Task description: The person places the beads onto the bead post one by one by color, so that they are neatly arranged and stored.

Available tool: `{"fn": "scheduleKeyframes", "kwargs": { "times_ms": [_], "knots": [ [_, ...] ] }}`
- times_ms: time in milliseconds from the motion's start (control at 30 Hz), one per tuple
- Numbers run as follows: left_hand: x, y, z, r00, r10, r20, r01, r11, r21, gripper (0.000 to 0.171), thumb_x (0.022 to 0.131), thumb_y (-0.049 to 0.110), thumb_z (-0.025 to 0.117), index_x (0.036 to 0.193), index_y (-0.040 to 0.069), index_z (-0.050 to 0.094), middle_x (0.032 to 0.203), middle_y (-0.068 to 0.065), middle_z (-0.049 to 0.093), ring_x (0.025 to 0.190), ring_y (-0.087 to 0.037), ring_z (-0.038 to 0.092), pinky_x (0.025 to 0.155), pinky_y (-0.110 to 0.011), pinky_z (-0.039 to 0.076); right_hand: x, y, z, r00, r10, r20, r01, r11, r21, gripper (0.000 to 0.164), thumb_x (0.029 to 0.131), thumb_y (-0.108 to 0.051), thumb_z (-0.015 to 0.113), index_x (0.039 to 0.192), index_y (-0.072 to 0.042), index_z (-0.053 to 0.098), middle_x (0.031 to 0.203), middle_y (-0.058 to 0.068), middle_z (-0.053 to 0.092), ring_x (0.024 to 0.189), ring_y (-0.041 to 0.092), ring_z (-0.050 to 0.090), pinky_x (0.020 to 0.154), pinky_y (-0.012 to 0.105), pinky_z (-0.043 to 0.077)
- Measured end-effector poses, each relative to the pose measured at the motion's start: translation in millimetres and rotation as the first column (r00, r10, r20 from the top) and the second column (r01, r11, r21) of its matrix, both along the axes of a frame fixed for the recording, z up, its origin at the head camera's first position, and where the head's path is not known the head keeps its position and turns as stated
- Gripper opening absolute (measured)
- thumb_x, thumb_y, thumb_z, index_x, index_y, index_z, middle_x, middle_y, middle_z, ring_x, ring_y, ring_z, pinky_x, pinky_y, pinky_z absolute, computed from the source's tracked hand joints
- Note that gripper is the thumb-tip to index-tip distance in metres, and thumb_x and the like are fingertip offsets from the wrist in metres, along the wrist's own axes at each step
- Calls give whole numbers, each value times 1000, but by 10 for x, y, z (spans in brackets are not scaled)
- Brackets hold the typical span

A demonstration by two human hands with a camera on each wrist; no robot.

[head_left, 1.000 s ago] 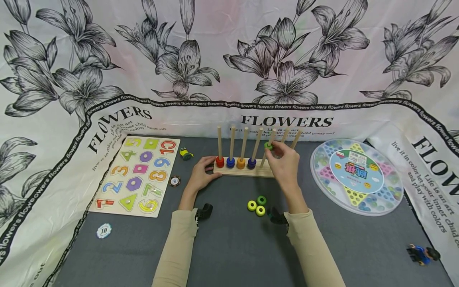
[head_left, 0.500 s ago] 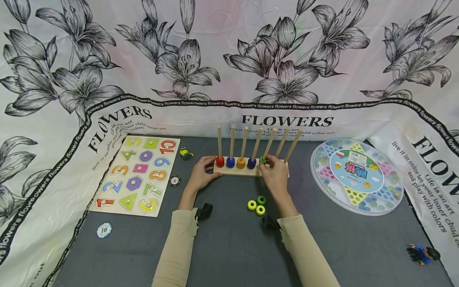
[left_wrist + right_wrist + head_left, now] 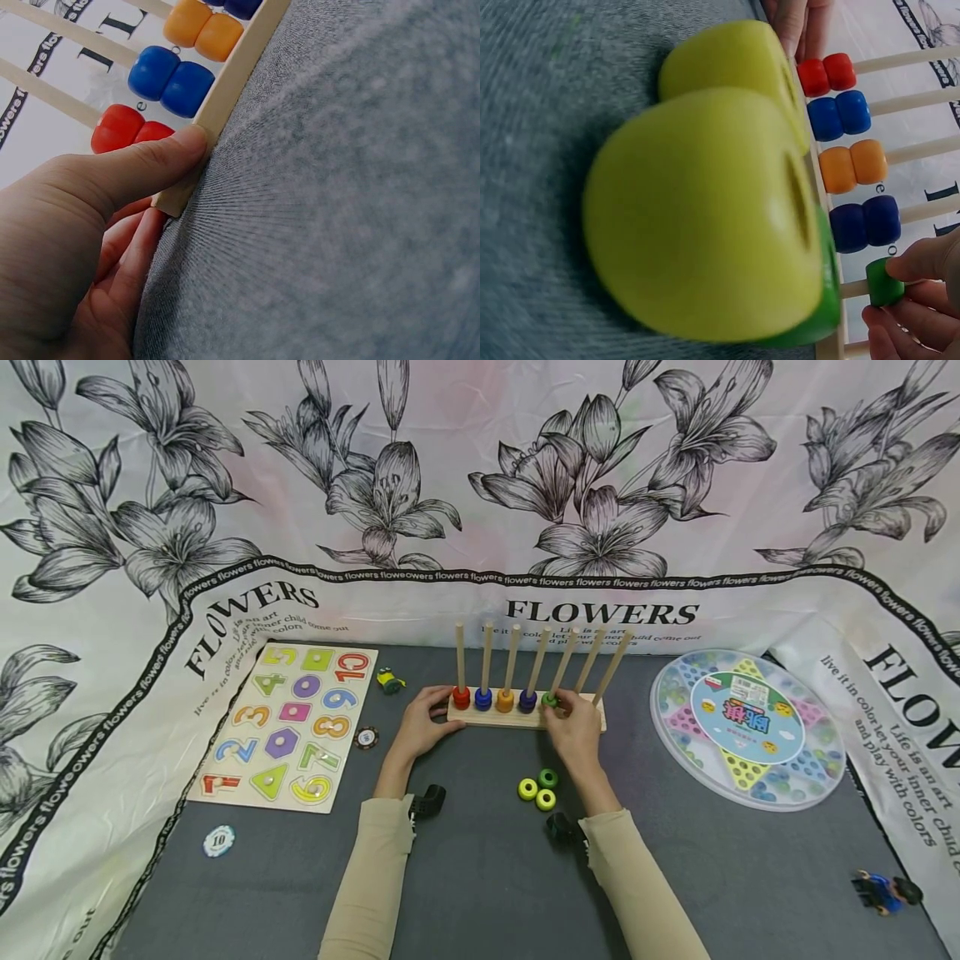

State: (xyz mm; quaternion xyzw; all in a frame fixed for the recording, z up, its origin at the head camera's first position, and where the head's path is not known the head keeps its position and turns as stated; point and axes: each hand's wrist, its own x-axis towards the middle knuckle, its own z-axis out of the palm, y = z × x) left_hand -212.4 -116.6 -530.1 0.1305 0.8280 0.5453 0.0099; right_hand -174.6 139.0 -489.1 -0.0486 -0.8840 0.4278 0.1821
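Note:
My left hand (image 3: 422,727) grips the left end of a wooden peg stand (image 3: 487,720), thumb on the front edge and fingers behind. My right hand (image 3: 576,731) pinches a green bead (image 3: 885,282) threaded on a peg; in the right wrist view some bare peg shows between bead and base. Left of it, pairs of red beads (image 3: 118,129), blue beads (image 3: 154,73), orange beads (image 3: 219,36) and dark blue beads (image 3: 881,220) sit at the bottoms of their pegs. Two yellow beads (image 3: 545,800) and a loose green bead (image 3: 548,778) lie in front of the stand.
A number puzzle board (image 3: 303,727) lies to the left, near a small yellow-green toy (image 3: 389,681), a dark chip (image 3: 366,738) and a white-blue chip (image 3: 218,841). On the right are a round game box (image 3: 746,731) and a small figure (image 3: 885,892). Flowered cloth hangs behind.
My right hand has lowered the green bead from near the top of the peg almost to the base. The left hand has stayed on the stand's end.

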Motion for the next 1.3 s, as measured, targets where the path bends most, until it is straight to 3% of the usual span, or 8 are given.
{"fn": "scheduleKeyframes", "kwargs": {
  "times_ms": [333, 800, 867, 967, 1033, 1100, 1167, 1300],
  "knots": [
    [-4, -4, -8, 1000, -6, -8, 6, 1000, -2, 66, 79, 1, 82, 137, -7, 54, 138, -21, 49, 122, -36, 54, 101, -39, 52, 20, 19, -71, 999, 16, 49, -14, 999, -30, 27, 86, 0, 71, 112, 6, 72, 97, 23, 72, 86, 35, 72, 77, 48, 60],
    [-11, 4, -11, 1000, 7, 3, -7, 1000, -5, 65, 79, 1, 82, 138, -5, 54, 139, -20, 49, 123, -35, 54, 101, -39, 51, 115, 146, -97, 1000, 21, 23, -21, 999, -29, 21, 85, -2, 73, 104, 6, 73, 92, 20, 73, 84, 33, 71, 76, 47, 59],
    [-12, 10, -11, 1000, 7, 4, -7, 1000, -6, 65, 79, 1, 82, 138, -5, 54, 139, -20, 49, 123, -34, 53, 101, -39, 51, 154, 203, -107, 999, 45, 14, -44, 998, -46, 21, 85, -1, 72, 105, 6, 73, 92, 20, 73, 83, 33, 71, 73, 45, 60],
    [-18, 14, -13, 1000, 5, 4, -5, 1000, -3, 65, 79, 1, 82, 138, -5, 54, 139, -20, 49, 123, -35, 53, 102, -38, 51, 229, 299, -118, 991, 132, 27, -128, 985, -114, 22, 87, 0, 72, 108, 6, 72, 95, 20, 73, 85, 32, 71, 73, 32, 61],
    [-23, 14, -15, 1000, 4, 3, -4, 1000, -5, 65, 79, 1, 82, 138, -5, 54, 139, -20, 48, 123, -35, 53, 101, -38, 51, 282, 365, -126, 973, 224, 55, -211, 961, -177, 25, 87, 1, 72, 111, 7, 71, 98, 20, 73, 88, 31, 71, 73, 22, 59],
    [-26, 15, -15, 1000, 6, 6, -6, 1000, -5, 65, 79, 0, 82, 138, -5, 54, 139, -20, 49, 123, -35, 53, 101, -38, 51, 339, 430, -118, 937, 334, 103, -302, 921, -245, 28, 88, 3, 71, 115, 8, 69, 101, 22, 72, 90, 30, 71, 73, 16, 56],
    [-24, 14, -16, 1000, 5, 4, -5, 1000, -3, 66, 79, 0, 82, 138, -5, 54, 139, -20, 49, 124, -34, 53, 101, -38, 51, 394, 491, -113, 879, 452, 151, -399, 871, -286, 31, 89, 2, 70, 119, 10, 66, 105, 24, 71, 92, 29, 71, 73, 17, 57],
    [-19, 7, -32, 1000, 6, -3, -6, 1000, -4, 65, 79, 1, 82, 138, -5, 54, 139, -19, 49, 124, -34, 53, 101, -38, 51, 477, 574, -80, 733, 644, 222, -583, 761, -283, 33, 91, 0, 68, 123, 9, 64, 114, 22, 69, 96, 28, 69, 77, 26, 59]
  ]
}}
